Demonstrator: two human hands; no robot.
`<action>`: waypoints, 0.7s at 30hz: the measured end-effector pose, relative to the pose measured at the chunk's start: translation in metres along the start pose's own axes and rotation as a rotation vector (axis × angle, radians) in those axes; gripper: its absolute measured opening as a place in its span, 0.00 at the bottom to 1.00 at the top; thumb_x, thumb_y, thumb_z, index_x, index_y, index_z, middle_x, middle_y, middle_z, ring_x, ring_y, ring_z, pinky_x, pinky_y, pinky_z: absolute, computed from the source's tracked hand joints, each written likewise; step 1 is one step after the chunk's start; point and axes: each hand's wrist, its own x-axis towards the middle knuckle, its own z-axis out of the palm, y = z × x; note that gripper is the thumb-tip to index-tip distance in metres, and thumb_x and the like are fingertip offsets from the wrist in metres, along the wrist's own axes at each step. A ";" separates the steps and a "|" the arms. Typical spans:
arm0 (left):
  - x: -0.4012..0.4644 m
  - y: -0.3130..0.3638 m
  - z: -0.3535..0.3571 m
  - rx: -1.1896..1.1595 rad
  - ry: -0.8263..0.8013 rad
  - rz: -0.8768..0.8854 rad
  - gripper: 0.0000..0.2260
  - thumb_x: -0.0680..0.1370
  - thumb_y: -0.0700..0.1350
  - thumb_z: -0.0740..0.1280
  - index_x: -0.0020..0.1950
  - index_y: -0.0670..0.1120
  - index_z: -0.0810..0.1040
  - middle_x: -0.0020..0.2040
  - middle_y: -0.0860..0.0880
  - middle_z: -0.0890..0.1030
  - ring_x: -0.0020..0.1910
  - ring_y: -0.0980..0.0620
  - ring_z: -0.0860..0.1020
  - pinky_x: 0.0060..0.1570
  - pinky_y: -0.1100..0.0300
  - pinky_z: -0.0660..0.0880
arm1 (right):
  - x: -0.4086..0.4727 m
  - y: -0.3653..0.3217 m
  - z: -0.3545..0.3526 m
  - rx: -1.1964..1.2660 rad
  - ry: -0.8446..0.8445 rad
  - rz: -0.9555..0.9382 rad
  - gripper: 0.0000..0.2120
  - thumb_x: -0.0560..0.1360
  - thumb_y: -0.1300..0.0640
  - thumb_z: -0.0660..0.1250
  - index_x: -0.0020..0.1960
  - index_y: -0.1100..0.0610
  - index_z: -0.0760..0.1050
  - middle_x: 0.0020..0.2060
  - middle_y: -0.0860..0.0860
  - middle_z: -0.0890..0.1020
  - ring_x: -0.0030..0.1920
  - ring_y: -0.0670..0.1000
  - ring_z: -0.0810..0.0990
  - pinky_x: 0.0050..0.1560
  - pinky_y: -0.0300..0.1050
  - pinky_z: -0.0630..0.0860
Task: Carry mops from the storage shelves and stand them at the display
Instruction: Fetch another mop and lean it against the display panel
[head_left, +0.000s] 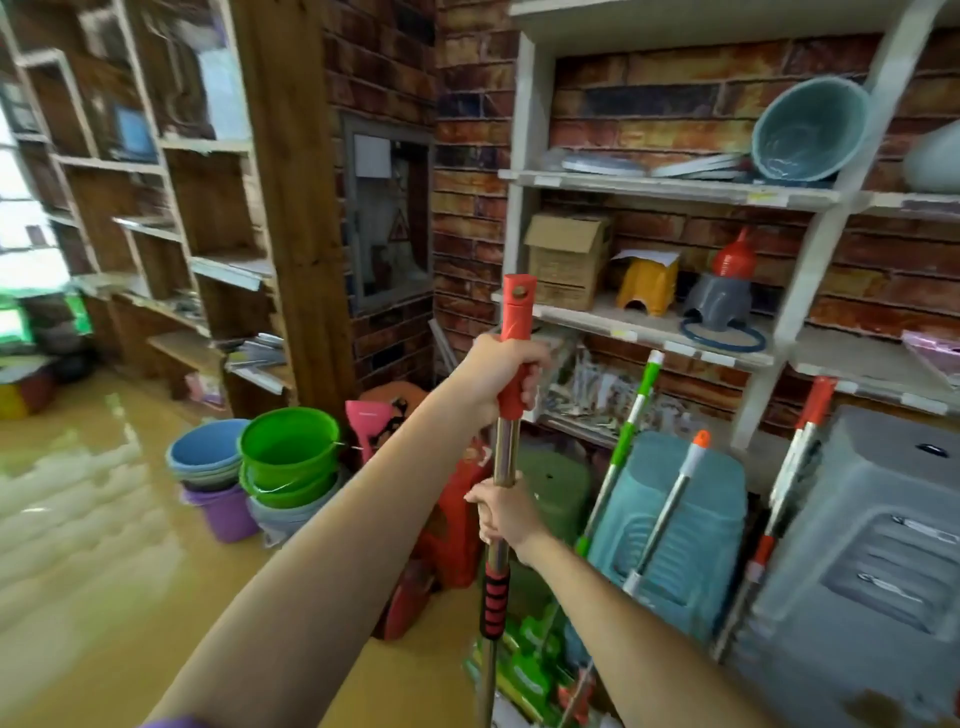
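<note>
Right hand (501, 514) nearest: fingers wrapped round the bare metal part of the mop handle (503, 452), just above the black-and-red ribbed grip. Left hand (506, 376) higher up, fist closed round the red plastic top section of the same handle; red end cap sticks out above the fist. Handle stands approx. upright, centre of view, lower end running out the bottom edge; mop head not visible.

Just right of it, three more mops lean w/ tops tilted right: green-handled mop (631, 415), orange-tipped mop (675, 488) against the teal stool stack (675, 525), red-tipped mop (795, 457) beside the grey stool stack (862, 540). Green packaged items on the floor below, blurred.

Left, on the yellowish floor: green buckets (288, 449) stacked, blue and purple buckets (208, 467) next to them.

Behind: white shelving (670, 322) on a brick wall holds a cardboard box (569, 260), yellow stool, red-and-grey item, teal basin (808, 135) higher up. Wooden shelves far left.
</note>
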 end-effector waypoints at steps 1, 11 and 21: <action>-0.006 0.005 -0.015 0.020 0.003 -0.002 0.13 0.73 0.32 0.68 0.34 0.43 0.69 0.24 0.47 0.68 0.21 0.50 0.65 0.29 0.57 0.65 | 0.003 0.000 0.017 0.015 -0.024 -0.008 0.20 0.73 0.70 0.65 0.28 0.56 0.63 0.17 0.50 0.62 0.16 0.49 0.59 0.24 0.40 0.58; -0.056 -0.007 -0.144 0.249 0.177 0.102 0.09 0.74 0.40 0.77 0.39 0.40 0.78 0.35 0.41 0.77 0.32 0.46 0.76 0.36 0.54 0.77 | 0.028 -0.033 0.147 0.080 -0.264 -0.054 0.21 0.75 0.71 0.60 0.29 0.54 0.59 0.19 0.50 0.59 0.18 0.49 0.56 0.24 0.39 0.56; -0.023 -0.008 -0.242 0.166 0.546 0.020 0.20 0.77 0.42 0.73 0.31 0.45 0.66 0.23 0.48 0.65 0.19 0.51 0.63 0.20 0.63 0.63 | 0.094 -0.039 0.234 0.022 -0.564 0.100 0.17 0.77 0.68 0.60 0.32 0.55 0.62 0.20 0.50 0.59 0.17 0.47 0.57 0.22 0.37 0.56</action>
